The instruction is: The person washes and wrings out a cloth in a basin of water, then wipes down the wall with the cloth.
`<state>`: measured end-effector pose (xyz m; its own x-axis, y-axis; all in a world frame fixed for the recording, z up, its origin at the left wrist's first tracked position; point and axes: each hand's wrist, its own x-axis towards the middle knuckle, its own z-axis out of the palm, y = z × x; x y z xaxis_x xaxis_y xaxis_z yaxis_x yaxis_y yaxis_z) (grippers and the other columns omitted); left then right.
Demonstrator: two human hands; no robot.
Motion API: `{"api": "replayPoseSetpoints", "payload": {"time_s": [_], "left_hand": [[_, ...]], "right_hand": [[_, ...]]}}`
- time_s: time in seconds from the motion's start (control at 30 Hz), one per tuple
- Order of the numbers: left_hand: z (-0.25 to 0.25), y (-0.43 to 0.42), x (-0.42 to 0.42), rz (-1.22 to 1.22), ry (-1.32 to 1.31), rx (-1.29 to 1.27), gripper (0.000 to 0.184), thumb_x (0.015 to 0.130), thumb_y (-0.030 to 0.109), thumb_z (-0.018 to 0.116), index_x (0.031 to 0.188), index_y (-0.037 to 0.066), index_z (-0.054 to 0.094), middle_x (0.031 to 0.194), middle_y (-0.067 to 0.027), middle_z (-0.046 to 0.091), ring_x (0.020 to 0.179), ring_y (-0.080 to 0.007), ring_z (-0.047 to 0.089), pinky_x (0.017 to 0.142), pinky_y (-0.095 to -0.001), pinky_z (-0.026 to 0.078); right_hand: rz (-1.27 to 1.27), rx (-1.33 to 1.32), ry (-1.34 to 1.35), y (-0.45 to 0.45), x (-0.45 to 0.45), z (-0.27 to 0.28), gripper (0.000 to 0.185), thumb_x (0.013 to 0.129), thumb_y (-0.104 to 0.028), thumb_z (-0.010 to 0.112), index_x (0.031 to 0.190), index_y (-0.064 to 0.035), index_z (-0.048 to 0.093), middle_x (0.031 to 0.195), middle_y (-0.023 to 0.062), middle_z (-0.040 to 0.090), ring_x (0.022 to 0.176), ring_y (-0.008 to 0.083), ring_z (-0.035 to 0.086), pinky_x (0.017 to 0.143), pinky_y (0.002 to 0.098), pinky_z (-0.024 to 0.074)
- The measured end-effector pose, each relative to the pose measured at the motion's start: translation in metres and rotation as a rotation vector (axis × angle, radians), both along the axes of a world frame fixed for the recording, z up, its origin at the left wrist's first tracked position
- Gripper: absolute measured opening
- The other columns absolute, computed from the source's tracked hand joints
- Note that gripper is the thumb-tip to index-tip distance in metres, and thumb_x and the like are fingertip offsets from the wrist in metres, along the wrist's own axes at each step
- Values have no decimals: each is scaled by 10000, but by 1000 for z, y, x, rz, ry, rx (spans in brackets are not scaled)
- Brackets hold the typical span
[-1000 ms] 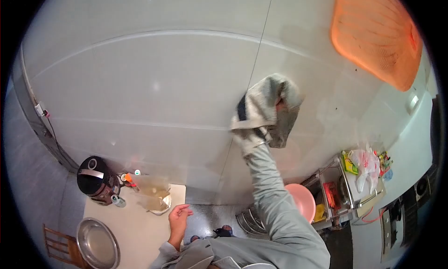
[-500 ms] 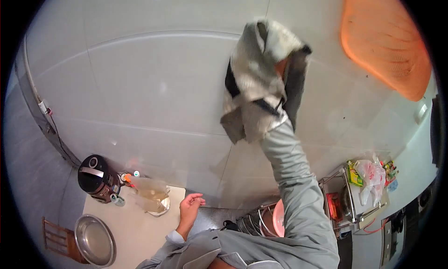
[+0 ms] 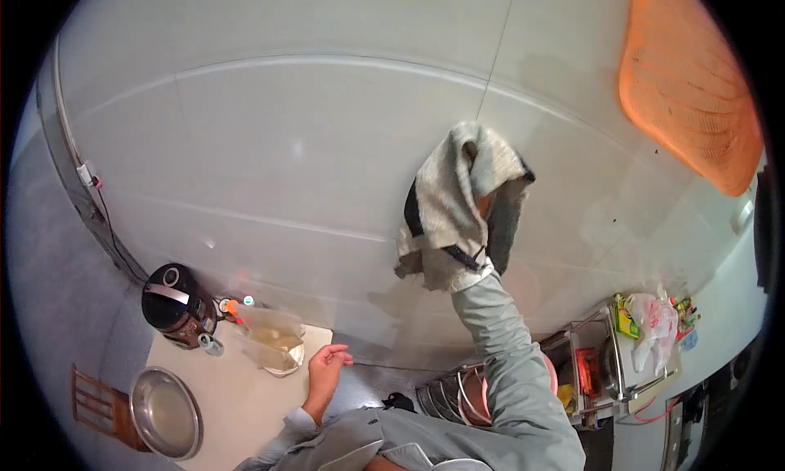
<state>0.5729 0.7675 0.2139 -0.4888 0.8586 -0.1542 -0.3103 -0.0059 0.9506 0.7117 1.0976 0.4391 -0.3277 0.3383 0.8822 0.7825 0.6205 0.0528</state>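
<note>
Reading the view as a clock face, the action's just off the middle toward 3 o'clock: a thick, nubby grey-white cloth [image 3: 450,197] with dark stripes is bunched over the right hand [image 3: 484,205] and up against a glossy, pale tiled wall [image 3: 245,144]. It's all soft folds and floppy corners, and only a sliver of skin peeks out, so I can't tell if those fingers are clenched on the fabric or just flat behind it. The left hand [image 3: 329,377] sits down between 6 and 7, nothing in it, fingers loose and a bit curled near the edge of a smooth cream counter [image 3: 245,397]. On that counter, around 8, there's a round, shiny metal basin [image 3: 166,414] with a wide rim, and between 8 and 9 a plump, glossy black cooker [image 3: 176,303]. A slatted wooden chair [image 3: 94,401] pokes out past the basin, also near 8. Up at 2 there's a big orange plastic basket [image 3: 691,95], rounded at the corners and ribbed with slots. Around 4 you've got a tubular metal rack [image 3: 619,352] with a thin, crumpled white plastic bag [image 3: 654,324] on top. Down near 5, a smooth pink basin [image 3: 552,374] is partly hidden behind the wrinkly grey sleeve [image 3: 511,352].
</note>
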Motion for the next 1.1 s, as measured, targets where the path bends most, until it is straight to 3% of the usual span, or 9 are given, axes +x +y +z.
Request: {"api": "replayPoseSetpoints", "payload": {"time_s": [0.37, 0.7, 1.1], "left_hand": [[-6, -23, -20, 58, -8, 50, 186, 935, 27, 535, 1086, -50, 611, 901, -122, 672, 819, -176, 661, 769, -290, 543], [-4, -4, 0, -107, 13, 39, 191, 935, 37, 550, 1096, -44, 613, 912, -115, 665, 822, -170, 656, 783, -290, 546], [3, 5, 18, -172, 81, -25, 170, 924, 18, 535, 1057, -37, 627, 870, -102, 662, 775, -159, 647, 757, -285, 547]], "right_hand": [[240, 151, -99, -6, -121, 105, 373, 959, -259, 530, 1267, -48, 551, 1222, 98, 591, 1109, 225, 560, 969, 345, 441], [-34, 38, -81, 33, 61, 37, 379, 954, -257, 537, 1273, -51, 548, 1232, 98, 586, 1119, 226, 556, 975, 347, 438], [-27, 49, -79, 39, 74, 31, 387, 948, -254, 546, 1281, -56, 545, 1243, 98, 582, 1131, 228, 551, 981, 350, 434]]}}
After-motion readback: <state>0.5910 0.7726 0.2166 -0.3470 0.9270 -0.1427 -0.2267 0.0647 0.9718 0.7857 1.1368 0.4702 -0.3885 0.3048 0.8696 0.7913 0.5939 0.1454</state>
